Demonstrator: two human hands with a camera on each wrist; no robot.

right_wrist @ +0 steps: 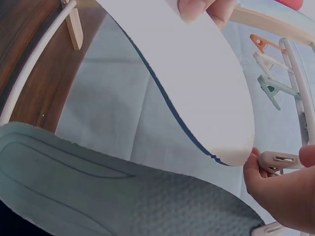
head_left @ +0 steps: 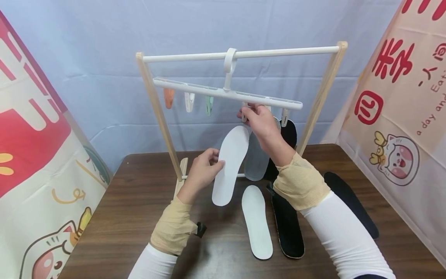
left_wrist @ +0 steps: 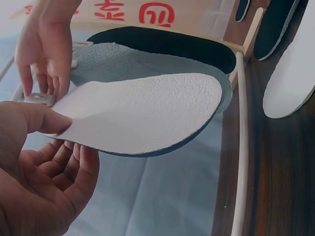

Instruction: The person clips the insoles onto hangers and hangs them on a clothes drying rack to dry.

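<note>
My left hand pinches the edge of a white insole, thumb on its white face and fingers behind. A blue edge shows on this insole in the right wrist view. My right hand is up at the white clip hanger, pinching a pale clip beside the insole's upper end. Right behind hang a grey insole and a black insole. Whether the clip touches the white insole I cannot tell.
The hanger hooks over the rod of a wooden rack. Orange, white and green clips hang at its left. On the table lie a white insole, a black insole and another dark insole.
</note>
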